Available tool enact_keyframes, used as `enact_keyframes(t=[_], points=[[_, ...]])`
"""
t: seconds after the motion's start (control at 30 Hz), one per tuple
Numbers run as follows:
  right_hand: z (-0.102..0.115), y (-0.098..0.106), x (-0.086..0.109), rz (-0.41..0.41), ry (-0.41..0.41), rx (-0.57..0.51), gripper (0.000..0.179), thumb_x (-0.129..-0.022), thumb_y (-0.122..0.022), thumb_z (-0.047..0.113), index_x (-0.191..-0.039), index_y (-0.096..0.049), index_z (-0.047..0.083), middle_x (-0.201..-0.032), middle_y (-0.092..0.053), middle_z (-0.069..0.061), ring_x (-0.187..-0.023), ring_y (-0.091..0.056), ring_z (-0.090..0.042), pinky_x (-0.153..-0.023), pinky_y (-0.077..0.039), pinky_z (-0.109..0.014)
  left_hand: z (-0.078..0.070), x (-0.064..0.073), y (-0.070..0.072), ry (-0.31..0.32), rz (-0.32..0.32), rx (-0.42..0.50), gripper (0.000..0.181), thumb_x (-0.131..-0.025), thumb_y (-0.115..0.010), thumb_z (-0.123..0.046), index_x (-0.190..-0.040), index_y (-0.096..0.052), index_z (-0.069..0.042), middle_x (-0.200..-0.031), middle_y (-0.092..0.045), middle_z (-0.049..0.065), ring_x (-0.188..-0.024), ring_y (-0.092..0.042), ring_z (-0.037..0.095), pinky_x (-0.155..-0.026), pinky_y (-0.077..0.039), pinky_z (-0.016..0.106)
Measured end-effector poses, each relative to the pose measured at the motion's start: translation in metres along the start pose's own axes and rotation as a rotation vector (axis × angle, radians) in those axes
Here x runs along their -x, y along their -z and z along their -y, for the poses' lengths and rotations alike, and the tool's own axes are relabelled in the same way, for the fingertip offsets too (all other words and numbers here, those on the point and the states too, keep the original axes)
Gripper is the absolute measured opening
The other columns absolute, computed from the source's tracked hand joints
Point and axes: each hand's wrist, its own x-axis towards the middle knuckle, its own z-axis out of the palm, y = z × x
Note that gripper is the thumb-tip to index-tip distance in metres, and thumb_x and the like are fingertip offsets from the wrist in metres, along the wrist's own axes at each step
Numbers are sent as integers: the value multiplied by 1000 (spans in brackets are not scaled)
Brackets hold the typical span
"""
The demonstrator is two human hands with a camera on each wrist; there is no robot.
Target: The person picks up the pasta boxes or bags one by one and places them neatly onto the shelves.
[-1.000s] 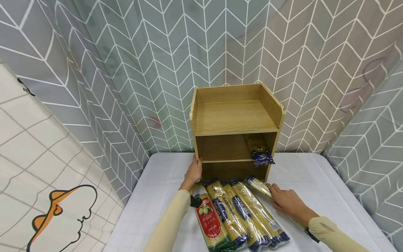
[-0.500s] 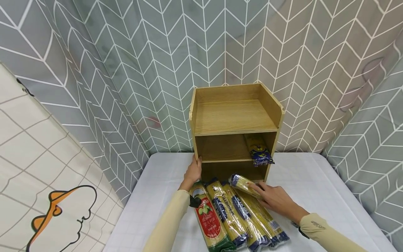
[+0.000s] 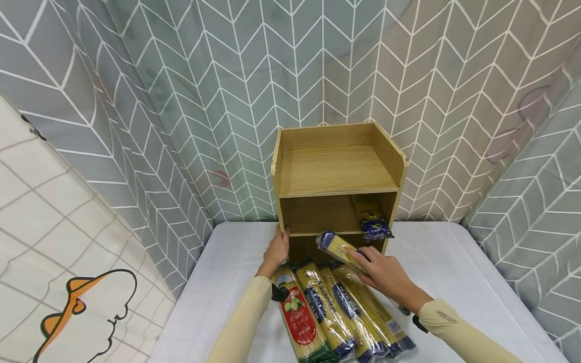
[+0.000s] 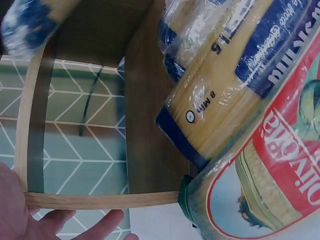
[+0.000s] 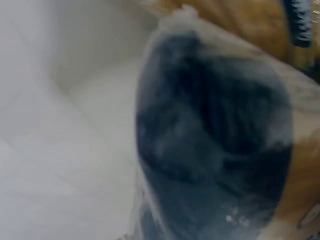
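My right hand [image 3: 389,278] grips a packet of spaghetti [image 3: 338,248] with blue ends. Its far end is raised in front of the small wooden shelf's lower opening. In the right wrist view the packet's dark blue end [image 5: 215,135] fills the middle, blurred. The left hand [image 3: 276,252] holds the left side panel of the wooden shelf [image 3: 336,171]; its fingers [image 4: 102,225] lie along the panel's outer side in the left wrist view. One blue-ended packet [image 3: 375,224] lies on the middle level at the right, its end jutting out over the edge.
Several pasta packets lie fanned before the shelf: a red and green one [image 3: 301,317] at the left, yellow packets with blue labels [image 3: 329,312] beside it. They stand on a white-covered table [image 3: 227,267]. A patterned curtain [image 3: 236,101] hangs close behind.
My right hand has lifted the spaghetti packet from the right of the row and carried it left and up toward the lower opening. The left hand stays on the shelf's side.
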Motion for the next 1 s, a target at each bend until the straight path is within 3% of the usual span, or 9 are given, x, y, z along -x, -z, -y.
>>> enact_keyframes(t=[0.1,0.23,0.4,0.53,0.83,1.0], points=[[2,1,-13,-42,-16,3,48,-111,-31,39,-146,-57,20,-99,-64,-5,-69,-46,-11,-51,-13,-17,1,-1,1,-1,-9,8,60,-112,-21,-45,-163,-23,-13,-146,-58,27,-124,-60,54,-97,-48,70],[3,4,-27,-86,-47,13,44,-108,-41,36,-144,-58,17,-94,-63,-6,-66,-46,-12,-51,-10,-16,2,-1,1,-2,-6,10,60,-112,-21,-45,-163,-23,-13,-146,-57,26,-125,-59,54,-98,-47,70],[0,9,-48,-63,-144,22,52,-94,-70,28,-143,-58,18,-99,-66,-7,-70,-55,-15,-48,-12,-16,2,1,2,4,-2,12,61,-112,-21,-45,-163,-22,-13,-144,-59,26,-124,-61,53,-96,-48,70],[-2,10,-66,-30,-233,32,64,-82,-84,20,-141,-60,18,-95,-65,-7,-64,-46,-14,-46,-13,-19,1,1,3,0,-4,15,61,-112,-21,-45,-164,-21,-13,-144,-60,26,-123,-61,54,-96,-48,71],[-5,3,-92,104,-521,31,54,-86,-81,25,-132,-58,10,-91,-64,-15,-58,-48,-22,-40,-28,-29,1,2,0,-17,-5,2,61,-112,-20,-46,-163,-22,-12,-146,-59,25,-126,-59,53,-98,-47,70],[-7,0,-99,137,-574,18,47,-89,-79,24,-127,-58,4,-115,-59,-24,-53,-42,-19,-41,-28,-31,-1,3,0,-13,-5,7,61,-112,-20,-46,-164,-21,-14,-147,-59,23,-125,-60,53,-97,-48,71]])
